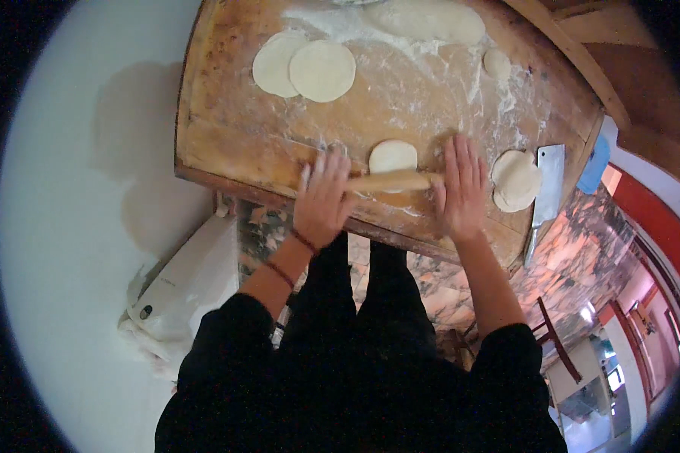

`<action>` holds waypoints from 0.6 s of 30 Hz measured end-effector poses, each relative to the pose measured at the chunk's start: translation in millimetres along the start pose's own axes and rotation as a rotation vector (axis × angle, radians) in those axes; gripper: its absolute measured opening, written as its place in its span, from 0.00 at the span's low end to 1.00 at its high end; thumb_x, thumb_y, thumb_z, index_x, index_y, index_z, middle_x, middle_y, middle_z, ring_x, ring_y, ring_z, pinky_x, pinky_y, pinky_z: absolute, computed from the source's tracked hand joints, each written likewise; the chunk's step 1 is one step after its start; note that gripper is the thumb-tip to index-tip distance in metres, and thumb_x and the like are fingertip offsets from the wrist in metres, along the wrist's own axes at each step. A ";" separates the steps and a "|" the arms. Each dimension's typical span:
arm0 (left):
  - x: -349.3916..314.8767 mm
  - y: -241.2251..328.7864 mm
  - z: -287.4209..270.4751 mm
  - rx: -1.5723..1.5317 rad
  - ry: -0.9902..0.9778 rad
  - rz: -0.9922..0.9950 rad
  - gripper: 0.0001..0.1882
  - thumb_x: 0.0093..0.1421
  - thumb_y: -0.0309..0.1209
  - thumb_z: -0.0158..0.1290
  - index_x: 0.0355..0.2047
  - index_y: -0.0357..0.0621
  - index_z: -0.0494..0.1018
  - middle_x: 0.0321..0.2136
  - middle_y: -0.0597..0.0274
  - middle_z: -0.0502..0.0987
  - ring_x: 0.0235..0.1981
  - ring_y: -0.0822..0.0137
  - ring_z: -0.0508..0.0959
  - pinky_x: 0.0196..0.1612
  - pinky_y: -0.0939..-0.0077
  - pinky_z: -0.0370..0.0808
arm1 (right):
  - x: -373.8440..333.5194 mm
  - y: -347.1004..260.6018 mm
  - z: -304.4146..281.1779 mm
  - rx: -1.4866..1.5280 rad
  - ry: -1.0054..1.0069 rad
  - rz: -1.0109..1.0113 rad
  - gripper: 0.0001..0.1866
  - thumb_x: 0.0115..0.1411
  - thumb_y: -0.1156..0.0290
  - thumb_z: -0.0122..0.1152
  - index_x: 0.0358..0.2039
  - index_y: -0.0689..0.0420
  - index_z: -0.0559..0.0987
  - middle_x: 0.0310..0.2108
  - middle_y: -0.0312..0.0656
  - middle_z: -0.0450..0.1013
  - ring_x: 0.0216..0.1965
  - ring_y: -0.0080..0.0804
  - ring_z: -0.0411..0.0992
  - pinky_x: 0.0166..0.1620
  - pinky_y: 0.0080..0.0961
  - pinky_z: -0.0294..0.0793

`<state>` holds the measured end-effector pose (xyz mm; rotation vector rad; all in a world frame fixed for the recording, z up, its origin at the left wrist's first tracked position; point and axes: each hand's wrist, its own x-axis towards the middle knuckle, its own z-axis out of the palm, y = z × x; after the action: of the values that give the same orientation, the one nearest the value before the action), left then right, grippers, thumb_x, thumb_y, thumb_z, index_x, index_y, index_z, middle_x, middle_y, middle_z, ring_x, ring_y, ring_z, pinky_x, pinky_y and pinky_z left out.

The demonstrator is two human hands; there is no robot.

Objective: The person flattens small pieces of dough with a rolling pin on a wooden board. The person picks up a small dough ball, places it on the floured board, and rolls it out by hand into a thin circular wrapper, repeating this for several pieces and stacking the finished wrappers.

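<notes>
A wooden rolling pin (393,181) lies crosswise over the near part of a pale dough round (393,155), close to the board's front edge. My left hand (323,198) presses on the pin's left end, its fingers stretched forward and slightly blurred. At the right end, my right hand (463,190) rests with straight fingers pointing away from me. Both palms hide the ends of the pin. To the right of my right hand lie overlapping dough rounds (516,181), and beside them a cleaver (549,181) with its handle toward me.
The floured wooden board (242,136) carries two overlapping flat rounds (322,71) at far left. A thick dough log (427,21) lies at the back, with a small dough piece (496,64) to its right. A pale wall (68,226) stands left; a blue object (595,164) sits beyond the right edge.
</notes>
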<state>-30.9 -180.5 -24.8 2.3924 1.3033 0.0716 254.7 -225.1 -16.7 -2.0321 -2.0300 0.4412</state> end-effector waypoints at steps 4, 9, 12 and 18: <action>80.9 7.3 -5.5 -0.014 0.265 -0.149 0.41 0.67 0.46 0.51 0.73 0.33 0.53 0.74 0.39 0.52 0.75 0.41 0.51 0.74 0.44 0.46 | 89.0 28.6 5.7 -0.031 0.217 -0.043 0.37 0.67 0.61 0.56 0.73 0.60 0.58 0.74 0.53 0.55 0.74 0.55 0.52 0.73 0.51 0.51; -10.1 36.9 -7.9 -0.106 -0.134 -0.093 0.43 0.67 0.48 0.52 0.73 0.33 0.52 0.74 0.39 0.52 0.75 0.42 0.51 0.74 0.45 0.48 | 2.7 31.9 5.6 0.049 0.074 -0.020 0.37 0.67 0.64 0.54 0.74 0.60 0.58 0.75 0.53 0.52 0.75 0.54 0.50 0.74 0.51 0.49; 16.9 19.1 -1.4 -0.120 0.071 -0.108 0.43 0.67 0.47 0.52 0.73 0.33 0.51 0.74 0.37 0.51 0.74 0.40 0.52 0.74 0.43 0.47 | 14.4 15.8 -3.3 0.013 0.008 0.027 0.36 0.68 0.63 0.53 0.74 0.59 0.58 0.75 0.53 0.53 0.75 0.54 0.50 0.74 0.52 0.47; 20.1 28.9 6.9 -0.132 0.097 -0.083 0.47 0.65 0.48 0.54 0.73 0.31 0.49 0.75 0.37 0.48 0.76 0.37 0.47 0.73 0.39 0.44 | 10.7 35.5 10.1 0.028 0.089 0.025 0.35 0.70 0.60 0.52 0.74 0.58 0.58 0.75 0.53 0.52 0.75 0.54 0.50 0.74 0.54 0.47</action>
<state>5.0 -180.3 -23.2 2.2456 1.3953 0.2446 283.8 -215.2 -39.8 -2.0248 -1.9379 0.3744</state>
